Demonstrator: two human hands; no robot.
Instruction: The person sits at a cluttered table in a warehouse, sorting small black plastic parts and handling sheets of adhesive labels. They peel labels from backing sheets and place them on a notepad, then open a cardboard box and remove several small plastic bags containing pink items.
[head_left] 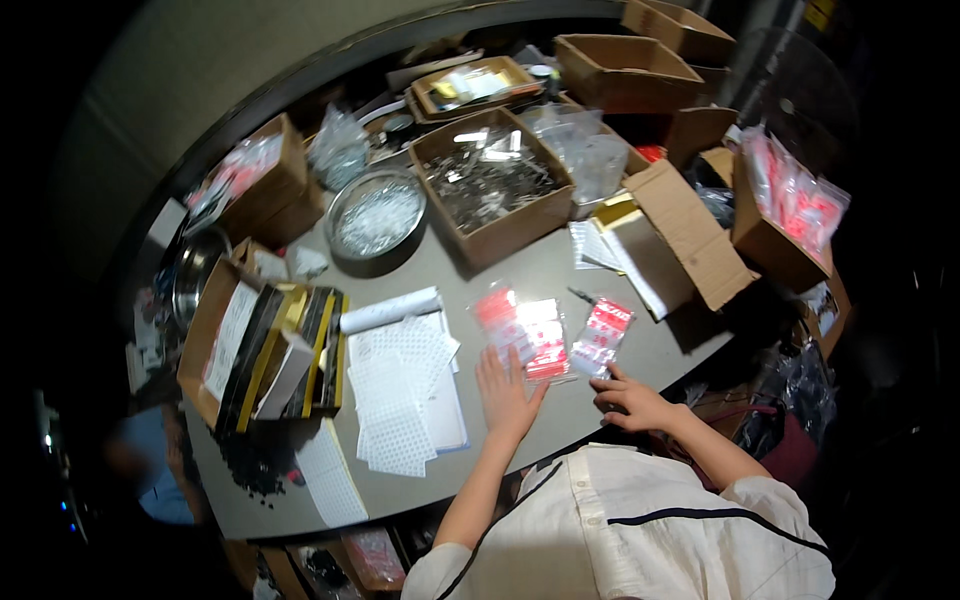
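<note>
My left hand (508,398) lies flat with its fingers spread, the fingertips on the lower end of a clear plastic bag with a red-printed card (497,312). Beside that bag lies another red-and-white packet (545,342), near my left fingers and partly overlapped by the first. My right hand (634,402) is low over the table, its fingers apart and slightly bent. Its fingertips reach the lower edge of a third red-and-white packet (603,335); whether they press on it I cannot tell. A small dark tool (581,295) lies just above this packet.
Left of my hands are white sheets of small round labels (395,400) and a paper roll (390,309). A metal bowl of small clear pieces (378,215) and a carton of glassy parts (490,245) stand behind. Cartons of packets (790,235) crowd the right; black pieces (252,465) lie front left.
</note>
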